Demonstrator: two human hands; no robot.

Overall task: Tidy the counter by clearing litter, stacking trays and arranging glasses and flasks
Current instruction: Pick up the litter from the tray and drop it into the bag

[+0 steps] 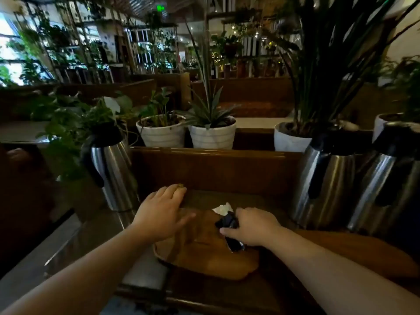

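A brown wooden tray point(204, 258) lies on the dark counter in front of me. My right hand point(252, 226) is closed around crumpled litter: a dark blue wrapper point(228, 222) with a white tissue point(223, 208) sticking out above it. My left hand point(162, 212) rests flat with spread fingers on the tray's far left part, holding nothing. A steel flask point(111, 169) with a black handle stands to the left. Two more steel flasks point(327, 178) point(386, 180) stand side by side at the right.
A second wooden tray point(354, 251) lies at the right under my right forearm. A wooden ledge point(216, 155) rises behind the counter, with white plant pots point(162, 134) point(212, 135) point(288, 138) on it. A metal surface point(68, 246) runs along the left.
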